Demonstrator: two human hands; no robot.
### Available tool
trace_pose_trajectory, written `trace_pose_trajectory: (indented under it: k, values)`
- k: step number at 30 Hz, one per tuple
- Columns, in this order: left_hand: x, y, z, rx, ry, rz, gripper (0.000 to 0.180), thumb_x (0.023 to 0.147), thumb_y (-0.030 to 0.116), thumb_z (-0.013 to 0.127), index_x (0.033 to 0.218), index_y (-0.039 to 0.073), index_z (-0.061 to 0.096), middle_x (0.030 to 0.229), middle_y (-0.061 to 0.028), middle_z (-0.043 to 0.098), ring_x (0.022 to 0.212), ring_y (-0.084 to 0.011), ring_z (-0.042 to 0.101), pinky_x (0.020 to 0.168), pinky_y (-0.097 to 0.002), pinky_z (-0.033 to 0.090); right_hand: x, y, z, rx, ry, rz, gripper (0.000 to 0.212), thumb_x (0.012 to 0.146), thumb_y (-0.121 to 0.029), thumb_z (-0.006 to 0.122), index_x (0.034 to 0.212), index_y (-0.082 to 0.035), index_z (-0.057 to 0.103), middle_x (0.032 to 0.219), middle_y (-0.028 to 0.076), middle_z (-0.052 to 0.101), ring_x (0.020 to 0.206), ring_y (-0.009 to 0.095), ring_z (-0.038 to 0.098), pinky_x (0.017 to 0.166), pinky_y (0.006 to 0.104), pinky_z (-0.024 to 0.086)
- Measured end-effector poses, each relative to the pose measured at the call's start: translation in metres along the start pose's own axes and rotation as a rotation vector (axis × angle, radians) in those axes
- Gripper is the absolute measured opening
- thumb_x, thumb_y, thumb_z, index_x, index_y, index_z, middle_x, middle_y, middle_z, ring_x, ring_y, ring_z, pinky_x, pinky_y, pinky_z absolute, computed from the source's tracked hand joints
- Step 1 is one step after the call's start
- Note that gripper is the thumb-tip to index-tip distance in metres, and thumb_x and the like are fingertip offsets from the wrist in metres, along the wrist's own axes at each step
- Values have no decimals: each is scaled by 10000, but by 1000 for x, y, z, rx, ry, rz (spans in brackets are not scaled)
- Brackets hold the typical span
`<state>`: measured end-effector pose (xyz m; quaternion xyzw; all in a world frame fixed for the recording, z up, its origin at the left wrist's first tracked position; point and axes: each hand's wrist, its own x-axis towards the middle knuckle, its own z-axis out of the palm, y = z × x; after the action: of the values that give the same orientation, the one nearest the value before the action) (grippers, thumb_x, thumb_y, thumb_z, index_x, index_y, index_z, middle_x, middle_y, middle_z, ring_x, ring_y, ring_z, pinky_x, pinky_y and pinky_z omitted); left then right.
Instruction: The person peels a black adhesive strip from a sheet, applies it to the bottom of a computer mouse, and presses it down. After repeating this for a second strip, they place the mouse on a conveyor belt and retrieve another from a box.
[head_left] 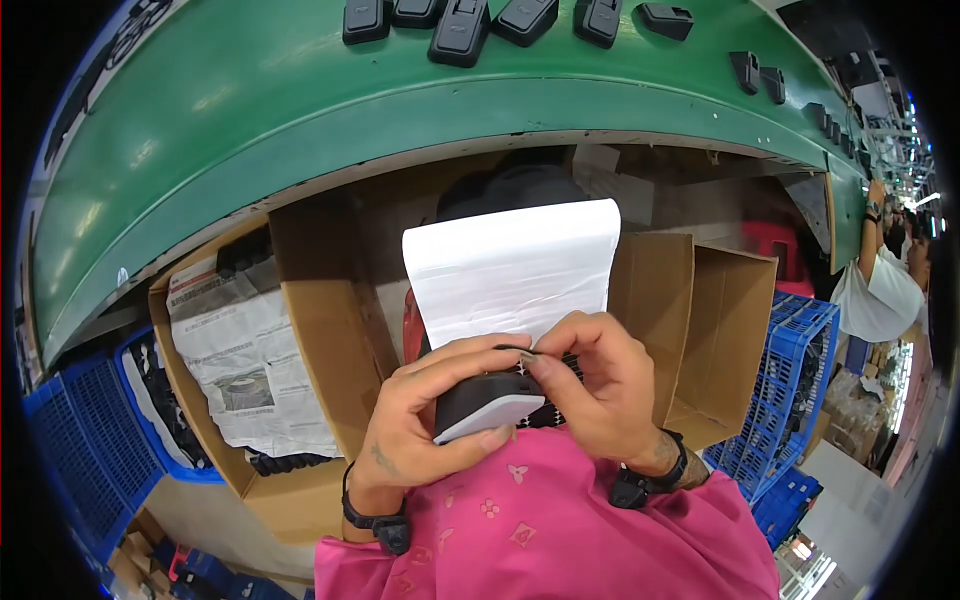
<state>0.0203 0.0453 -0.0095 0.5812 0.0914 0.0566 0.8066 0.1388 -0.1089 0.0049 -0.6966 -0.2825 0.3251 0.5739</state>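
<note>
On the near side of the white sheet [510, 265], we found the left hand [425, 395] gripping a black-and-grey piece [467, 402]; the right hand [605, 385] had fingertips pinched at its edge, contents unclear. We judged this fine edge work, calling for a steady hold.

The sheet [515, 265] lies behind the casing [470, 398], between left carton [330, 335] and right carton [722, 340].

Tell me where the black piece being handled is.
In the head view, the black piece is just below centre, in the left hand, between the white sheet and pink clothing.
</note>
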Motion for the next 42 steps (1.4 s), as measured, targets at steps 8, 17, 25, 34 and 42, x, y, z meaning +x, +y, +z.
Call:
trace_pose_trajectory:
  k: [8, 17, 25, 34, 42]
  values:
    - [1, -10, 9, -338, 74, -159, 512, 711, 16, 655, 1209, -48, 554, 1298, -203, 520, 1202, -258, 514, 1007, -340, 390, 8, 9, -9, 49, 85, 86, 47, 868, 25, 601, 908, 26, 575, 831, 31, 562, 781, 86, 538, 690, 210, 435]
    - [2, -21, 19, -365, 297, -10, 567, 772, 82, 665, 1247, 9, 364, 1280, -244, 456, 1059, -363, 594, 879, -396, 511, 10, -13, -36, 256, 413, 40, 60, 900, -29, 574, 887, 22, 544, 801, 8, 561, 605, 18, 445, 527, 172, 366]
    - [9, -4, 38, -161, 119, 54, 562, 852, 105, 581, 1332, 0, 308, 1199, -159, 480, 1035, -197, 532, 880, -325, 449, 2, -39, -14, 153, 56, 40, 123, 874, -54, 619, 920, 31, 543, 734, 51, 613, 623, 60, 572, 550, 207, 459]
    - [5, -13, 43, 45, 153, 128, 489, 872, 92, 538, 1298, -17, 323, 1078, -165, 571, 874, -190, 586, 781, -313, 479, 7, -43, -15, 98, -8, 70, 108, 885, -39, 550, 847, 43, 490, 659, 63, 569, 531, 56, 522, 477, 195, 411]
    - [5, -5, 44, 82, 149, 64, 485, 871, 66, 526, 1296, -21, 311, 1073, -169, 572, 846, -182, 588, 761, -309, 478, 7, -36, -14, 60, -16, -15, 96, 888, -29, 552, 850, 36, 493, 672, 43, 554, 513, 43, 494, 457, 191, 383]
